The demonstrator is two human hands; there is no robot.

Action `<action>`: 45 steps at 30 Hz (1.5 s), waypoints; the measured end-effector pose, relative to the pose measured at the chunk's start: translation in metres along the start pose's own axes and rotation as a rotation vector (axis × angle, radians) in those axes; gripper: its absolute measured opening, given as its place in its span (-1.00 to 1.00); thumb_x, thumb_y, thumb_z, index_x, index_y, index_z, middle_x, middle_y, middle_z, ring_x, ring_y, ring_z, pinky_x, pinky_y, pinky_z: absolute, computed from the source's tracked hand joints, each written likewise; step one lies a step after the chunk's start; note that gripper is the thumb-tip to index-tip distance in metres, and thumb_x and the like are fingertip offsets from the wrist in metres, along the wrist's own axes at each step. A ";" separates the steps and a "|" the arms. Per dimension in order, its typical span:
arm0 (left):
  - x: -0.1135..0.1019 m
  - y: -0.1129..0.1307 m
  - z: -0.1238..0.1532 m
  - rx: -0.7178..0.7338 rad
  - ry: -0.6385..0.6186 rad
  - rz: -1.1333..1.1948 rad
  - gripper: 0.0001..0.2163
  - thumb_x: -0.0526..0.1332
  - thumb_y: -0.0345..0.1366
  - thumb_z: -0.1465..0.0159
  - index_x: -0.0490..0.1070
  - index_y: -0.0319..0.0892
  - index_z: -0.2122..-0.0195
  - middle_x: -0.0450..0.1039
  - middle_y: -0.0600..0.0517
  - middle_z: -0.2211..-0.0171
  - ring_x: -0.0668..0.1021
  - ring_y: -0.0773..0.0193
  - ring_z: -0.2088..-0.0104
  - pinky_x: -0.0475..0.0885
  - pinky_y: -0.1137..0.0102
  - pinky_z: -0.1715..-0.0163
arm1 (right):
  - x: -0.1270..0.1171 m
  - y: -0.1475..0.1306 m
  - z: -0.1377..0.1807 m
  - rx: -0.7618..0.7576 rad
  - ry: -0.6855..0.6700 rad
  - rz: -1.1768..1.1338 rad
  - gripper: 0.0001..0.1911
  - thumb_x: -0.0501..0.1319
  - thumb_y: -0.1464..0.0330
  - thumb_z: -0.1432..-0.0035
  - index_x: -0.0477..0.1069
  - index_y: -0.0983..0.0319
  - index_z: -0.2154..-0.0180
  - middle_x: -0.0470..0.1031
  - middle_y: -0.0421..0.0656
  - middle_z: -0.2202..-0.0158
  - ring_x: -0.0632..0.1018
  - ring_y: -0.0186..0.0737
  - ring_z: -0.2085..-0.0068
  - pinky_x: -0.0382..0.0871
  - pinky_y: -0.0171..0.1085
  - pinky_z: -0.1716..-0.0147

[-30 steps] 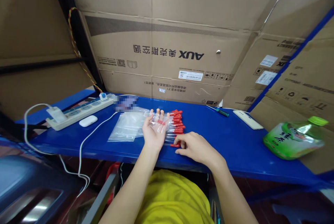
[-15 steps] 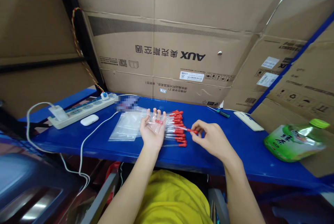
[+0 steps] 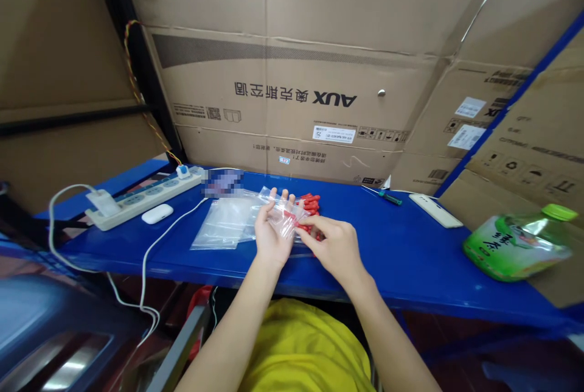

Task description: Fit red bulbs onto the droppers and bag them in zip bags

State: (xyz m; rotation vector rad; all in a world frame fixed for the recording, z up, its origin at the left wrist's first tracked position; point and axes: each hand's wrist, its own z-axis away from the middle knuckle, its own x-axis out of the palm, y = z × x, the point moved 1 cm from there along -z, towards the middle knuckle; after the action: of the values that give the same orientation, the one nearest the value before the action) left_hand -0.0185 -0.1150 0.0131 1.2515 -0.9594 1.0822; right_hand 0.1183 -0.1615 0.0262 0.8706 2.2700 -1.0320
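"What's at the left?"

"A power strip (image 3: 146, 194), then a white case (image 3: 157, 214) on the blue table (image 3: 392, 258), both seemingly set aside to spare working room. Next, flat clear bags (image 3: 219, 224) lie beside the left hand (image 3: 272, 243), perhaps for easy reach."

"And that hand?"

"Palm up, fingers apart and slightly curled, with a clear pouch (image 3: 286, 226) across them; red pieces show through it. The upturned palm probably gives the thin plastic some backing. Whether the thumb pinches it, I can't tell."

"The right hand (image 3: 335, 246)?"

"Thumb and forefinger are clamped on a red-tipped stick (image 3: 298, 224) at the pouch's near-right side. Gripping the end presumably leaves its length free. I can't tell how much is inside."

"The others?"

"More red-tipped sticks (image 3: 312, 203) lie bunched under and beyond the hands, red ends rightward, likely for picking up. Farther right, a screwdriver (image 3: 389, 198), a phone (image 3: 435, 210) and a green bottle (image 3: 511, 249) sit well apart, probably to avoid getting in the way."
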 end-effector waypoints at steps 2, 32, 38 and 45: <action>0.000 -0.001 0.000 -0.022 -0.003 -0.009 -0.68 0.21 -0.44 -0.30 0.46 -0.11 -0.08 0.60 -0.05 0.04 0.68 0.17 0.05 0.51 0.02 -0.24 | 0.014 -0.002 0.000 0.004 0.011 -0.002 -0.89 0.33 0.32 -0.34 0.66 0.12 0.16 0.70 -0.17 0.28 0.64 -0.18 0.31 0.41 -0.28 0.26; 0.000 0.009 0.001 0.013 0.018 0.093 -0.64 0.20 -0.46 -0.27 0.45 -0.10 -0.08 0.61 -0.09 -0.02 0.64 0.11 -0.13 0.49 -0.02 -0.28 | -0.026 0.029 0.009 0.027 -0.508 0.133 -0.81 0.44 0.52 -0.10 0.64 0.10 0.31 0.64 -0.22 0.33 0.60 -0.21 0.30 0.24 -0.31 0.33; -0.003 0.009 -0.001 0.008 0.037 0.086 -0.65 0.20 -0.48 -0.26 0.44 -0.10 -0.07 0.60 -0.10 -0.02 0.64 0.12 -0.13 0.50 0.02 -0.28 | -0.036 0.025 0.004 0.024 -0.482 0.070 -0.80 0.32 0.57 -0.11 0.61 0.15 0.36 0.63 -0.19 0.33 0.59 -0.22 0.34 0.31 -0.31 0.31; 0.000 0.009 0.001 0.014 0.040 0.115 -0.66 0.20 -0.45 -0.28 0.45 -0.11 -0.08 0.61 -0.07 0.02 0.66 0.16 -0.08 0.50 0.09 -0.27 | -0.082 0.016 0.003 0.080 -0.236 -0.089 -0.86 0.29 0.36 -0.28 0.63 0.15 0.30 0.63 -0.23 0.43 0.55 -0.24 0.43 0.35 -0.29 0.39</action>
State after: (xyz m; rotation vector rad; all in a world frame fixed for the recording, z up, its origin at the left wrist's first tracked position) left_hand -0.0276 -0.1161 0.0159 1.1933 -1.0046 1.2013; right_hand 0.1855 -0.1840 0.0707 0.6460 2.0966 -1.2049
